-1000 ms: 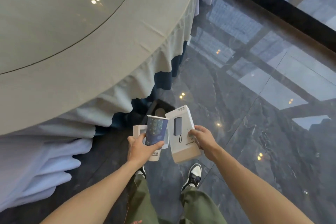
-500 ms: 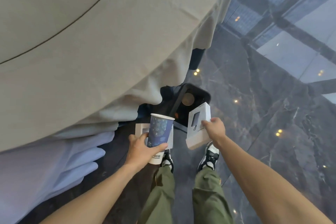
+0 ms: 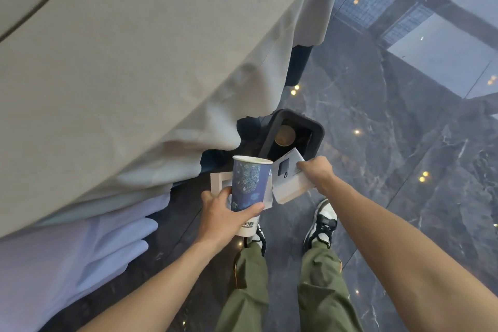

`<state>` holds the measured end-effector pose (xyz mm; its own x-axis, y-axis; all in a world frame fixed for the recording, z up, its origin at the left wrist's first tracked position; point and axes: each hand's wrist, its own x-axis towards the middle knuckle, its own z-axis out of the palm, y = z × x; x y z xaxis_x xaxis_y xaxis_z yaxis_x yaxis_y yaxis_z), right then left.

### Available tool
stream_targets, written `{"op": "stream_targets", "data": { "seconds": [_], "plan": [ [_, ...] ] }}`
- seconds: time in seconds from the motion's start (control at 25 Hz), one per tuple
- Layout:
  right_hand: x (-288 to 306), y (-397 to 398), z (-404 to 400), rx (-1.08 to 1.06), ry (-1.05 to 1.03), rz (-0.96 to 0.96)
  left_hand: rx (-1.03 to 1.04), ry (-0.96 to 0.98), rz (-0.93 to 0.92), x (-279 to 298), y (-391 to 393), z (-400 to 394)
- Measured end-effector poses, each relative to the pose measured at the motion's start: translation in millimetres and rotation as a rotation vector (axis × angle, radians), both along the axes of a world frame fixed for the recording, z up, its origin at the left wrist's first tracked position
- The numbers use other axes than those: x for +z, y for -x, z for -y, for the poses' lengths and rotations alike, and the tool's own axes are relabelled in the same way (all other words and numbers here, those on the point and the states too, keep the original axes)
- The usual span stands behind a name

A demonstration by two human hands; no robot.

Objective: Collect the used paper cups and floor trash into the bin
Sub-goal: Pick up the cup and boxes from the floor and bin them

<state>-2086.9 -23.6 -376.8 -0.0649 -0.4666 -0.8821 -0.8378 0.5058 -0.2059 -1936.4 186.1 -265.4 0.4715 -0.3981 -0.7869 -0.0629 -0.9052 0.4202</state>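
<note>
My left hand grips a tall blue patterned paper cup upright, together with a flat white box piece held behind it. My right hand holds a white product box with a picture of a dark device on it, tilted over the near rim of the black bin. The bin stands on the floor at the table's edge. Inside it lies a paper cup seen from above.
A round table with a beige cloth fills the upper left, its skirt hanging beside the bin. A chair with a white cover is at the lower left. The glossy dark marble floor stretches to the right. My shoes stand just before the bin.
I have stepped closer to the bin. My right hand has carried the white box forward until it hangs over the bin's near rim. The left hand still holds the cup.
</note>
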Motion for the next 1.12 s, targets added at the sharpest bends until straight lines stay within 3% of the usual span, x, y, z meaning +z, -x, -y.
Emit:
{"op": "stream_targets", "data": {
  "seconds": [0.28, 0.64, 1.12],
  "plan": [
    [19.4, 2.2, 0.4, 0.187, 0.071, 0.137, -0.114, -0.071, 0.061, -2.6, -0.9, 15.4],
    [46.4, 59.9, -0.9, -0.068, 0.158, 0.209, -0.358, -0.276, 0.072, -18.6, 12.1, 58.8],
    [42.3, 86.6, -2.8, -0.106, 0.26, 0.222, -0.45, -0.302, 0.135, -40.4, 30.2, 94.7]
  ]
}}
